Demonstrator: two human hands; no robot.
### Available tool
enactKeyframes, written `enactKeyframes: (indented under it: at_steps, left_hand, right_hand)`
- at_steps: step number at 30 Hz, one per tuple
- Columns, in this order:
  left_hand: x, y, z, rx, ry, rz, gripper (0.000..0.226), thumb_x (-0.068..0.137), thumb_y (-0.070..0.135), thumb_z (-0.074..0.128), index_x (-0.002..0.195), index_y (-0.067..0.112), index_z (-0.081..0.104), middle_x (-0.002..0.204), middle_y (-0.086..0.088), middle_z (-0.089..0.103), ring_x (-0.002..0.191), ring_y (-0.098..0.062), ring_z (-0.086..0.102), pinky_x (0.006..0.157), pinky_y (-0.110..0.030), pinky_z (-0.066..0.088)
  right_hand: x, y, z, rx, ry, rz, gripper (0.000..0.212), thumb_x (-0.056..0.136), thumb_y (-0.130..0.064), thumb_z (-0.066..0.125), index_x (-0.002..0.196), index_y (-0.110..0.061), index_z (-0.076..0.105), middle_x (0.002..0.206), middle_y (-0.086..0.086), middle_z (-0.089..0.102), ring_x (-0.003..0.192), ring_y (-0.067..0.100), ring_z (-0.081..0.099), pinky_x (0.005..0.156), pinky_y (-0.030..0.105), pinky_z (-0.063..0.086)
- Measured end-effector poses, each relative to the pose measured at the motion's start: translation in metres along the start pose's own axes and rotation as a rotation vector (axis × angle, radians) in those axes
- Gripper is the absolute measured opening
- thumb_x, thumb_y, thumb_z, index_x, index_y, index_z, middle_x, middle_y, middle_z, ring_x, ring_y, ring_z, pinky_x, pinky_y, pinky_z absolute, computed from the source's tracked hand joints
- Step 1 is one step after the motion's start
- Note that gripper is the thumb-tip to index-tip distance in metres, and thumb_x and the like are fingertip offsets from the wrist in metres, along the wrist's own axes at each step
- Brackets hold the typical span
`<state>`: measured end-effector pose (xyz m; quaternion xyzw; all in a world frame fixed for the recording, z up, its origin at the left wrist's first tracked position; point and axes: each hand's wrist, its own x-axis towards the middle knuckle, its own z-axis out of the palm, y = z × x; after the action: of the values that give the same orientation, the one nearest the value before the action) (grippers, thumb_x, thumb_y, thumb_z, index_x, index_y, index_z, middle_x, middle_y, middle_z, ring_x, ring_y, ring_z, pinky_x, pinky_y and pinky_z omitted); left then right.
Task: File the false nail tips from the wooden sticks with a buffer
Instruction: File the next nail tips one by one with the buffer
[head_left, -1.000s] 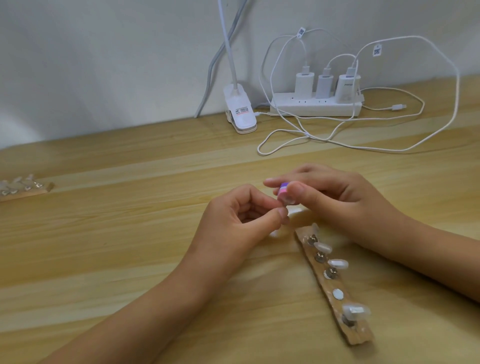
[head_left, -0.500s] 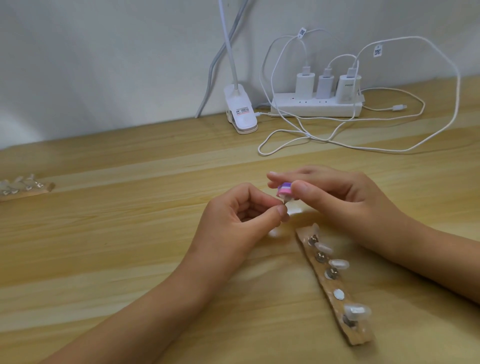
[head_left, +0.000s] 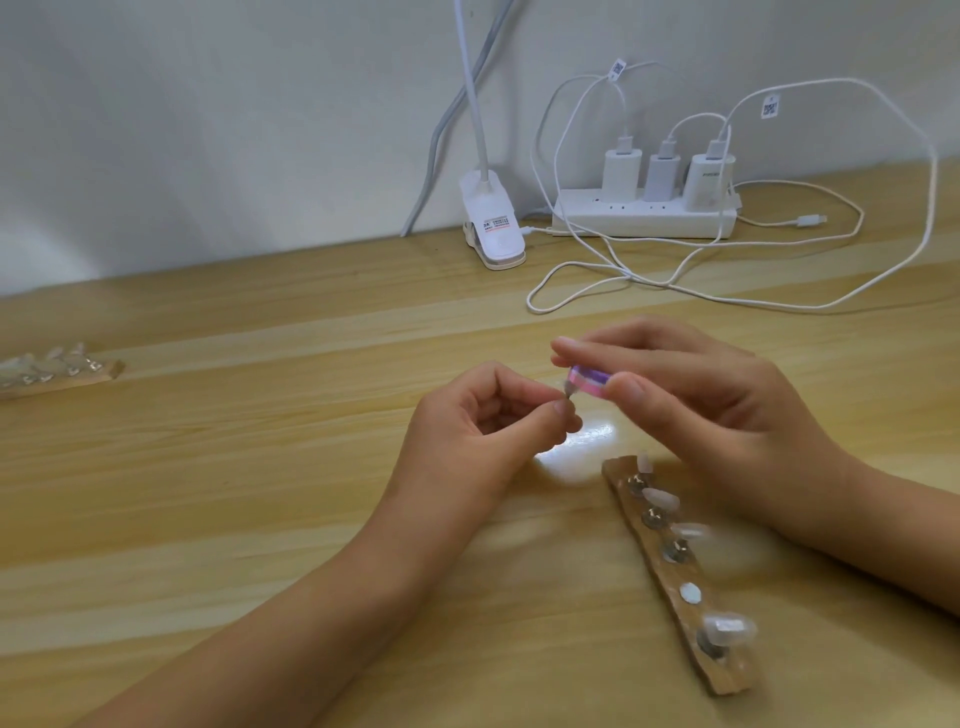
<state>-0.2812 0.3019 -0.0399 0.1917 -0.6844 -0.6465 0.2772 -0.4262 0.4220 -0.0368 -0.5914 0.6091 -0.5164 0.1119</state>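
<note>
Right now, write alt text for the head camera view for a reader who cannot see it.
Over a light wooden table, a left hand pinches a small clear false nail tip while a right hand holds a pink and purple buffer block against it. A wooden stick carrying more nail tips lies near the right wrist; a second stick lies far left.

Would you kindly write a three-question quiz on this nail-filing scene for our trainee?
1. True or false: the left hand lies flat on the table.
2. How many chargers sit in the power strip? A two, B three, C five.
3. Fill in: the right hand holds the ___ to the tip.
Key: 1 false; 2 B; 3 buffer.
</note>
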Motion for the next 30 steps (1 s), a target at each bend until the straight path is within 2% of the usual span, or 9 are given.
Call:
enactKeyframes:
  at_steps: [1,6,11,14,17,21,23,26,30]
  left_hand:
    - [0.000,0.000,0.000,-0.008,0.003,-0.003,0.005,0.084,0.002,0.070,0.081,0.005,0.066,0.076,-0.006,0.075,0.072,-0.011,0.070,0.066,-0.016,0.051]
    - [0.000,0.001,0.000,-0.050,-0.004,0.015,0.007,0.082,0.004,0.071,0.081,0.009,0.067,0.077,-0.006,0.075,0.073,-0.010,0.071,0.066,-0.015,0.051]
    - [0.002,0.002,-0.001,-0.060,-0.019,-0.019,0.012,0.075,0.012,0.077,0.083,0.018,0.070,0.078,0.001,0.074,0.078,-0.010,0.070,0.071,-0.015,0.052]
    - [0.003,0.001,-0.001,-0.055,-0.017,-0.017,0.017,0.077,0.006,0.078,0.086,0.017,0.069,0.076,0.008,0.071,0.072,-0.004,0.064,0.068,-0.013,0.049]
    - [0.003,0.000,0.000,-0.049,-0.030,0.003,0.014,0.078,0.008,0.076,0.086,0.016,0.066,0.075,0.009,0.068,0.071,-0.005,0.062,0.069,-0.013,0.048]
    - [0.003,0.000,-0.002,-0.036,-0.049,0.015,0.007,0.079,0.019,0.074,0.083,0.022,0.070,0.076,0.003,0.070,0.074,-0.006,0.064,0.070,-0.014,0.049]
    - [0.003,-0.001,-0.002,-0.025,-0.054,0.019,0.003,0.080,0.023,0.071,0.083,0.022,0.072,0.077,0.002,0.072,0.076,-0.006,0.066,0.070,-0.015,0.049]
    - [0.003,-0.002,-0.002,-0.041,-0.042,0.014,0.002,0.084,0.017,0.072,0.084,0.016,0.071,0.076,0.000,0.072,0.073,-0.006,0.067,0.067,-0.014,0.049]
    - [0.003,-0.002,-0.001,-0.063,-0.033,0.002,0.004,0.085,0.013,0.069,0.083,0.016,0.071,0.074,-0.001,0.073,0.069,-0.006,0.067,0.064,-0.014,0.050]
  right_hand:
    - [0.000,0.000,0.000,-0.026,-0.002,-0.011,0.027,0.098,-0.030,0.057,0.122,-0.021,0.066,0.118,-0.008,0.066,0.116,0.006,0.059,0.096,0.013,0.041]
    - [0.006,0.004,-0.002,0.073,-0.055,0.210,0.031,0.089,-0.033,0.056,0.114,-0.024,0.072,0.114,-0.013,0.069,0.113,-0.002,0.060,0.093,0.010,0.041]
    - [0.008,0.002,-0.003,0.278,0.056,0.228,0.036,0.085,-0.034,0.058,0.117,-0.021,0.070,0.109,-0.008,0.074,0.106,0.002,0.066,0.087,0.009,0.046]
    - [0.010,0.004,-0.005,0.376,0.111,0.260,0.041,0.081,-0.038,0.059,0.118,-0.020,0.068,0.107,-0.003,0.075,0.105,0.006,0.068,0.091,0.014,0.048]
    - [0.012,0.005,-0.005,0.424,0.138,0.267,0.045,0.078,-0.040,0.062,0.117,-0.017,0.067,0.109,0.002,0.074,0.109,0.011,0.067,0.095,0.018,0.048]
    - [0.012,0.004,-0.006,0.397,0.185,0.246,0.036,0.081,-0.029,0.069,0.116,-0.019,0.067,0.114,-0.001,0.072,0.111,0.009,0.064,0.094,0.019,0.048]
    - [0.012,0.004,-0.007,0.367,0.200,0.224,0.034,0.082,-0.023,0.073,0.115,-0.020,0.066,0.115,-0.004,0.070,0.106,0.005,0.063,0.089,0.016,0.048]
    - [0.011,0.002,-0.007,0.375,0.205,0.192,0.034,0.083,-0.019,0.072,0.116,-0.016,0.063,0.116,-0.001,0.068,0.104,0.005,0.062,0.088,0.015,0.048]
    - [0.011,0.001,-0.004,0.378,0.188,0.146,0.035,0.079,-0.018,0.064,0.113,-0.012,0.060,0.116,0.009,0.066,0.105,0.010,0.062,0.093,0.021,0.049]
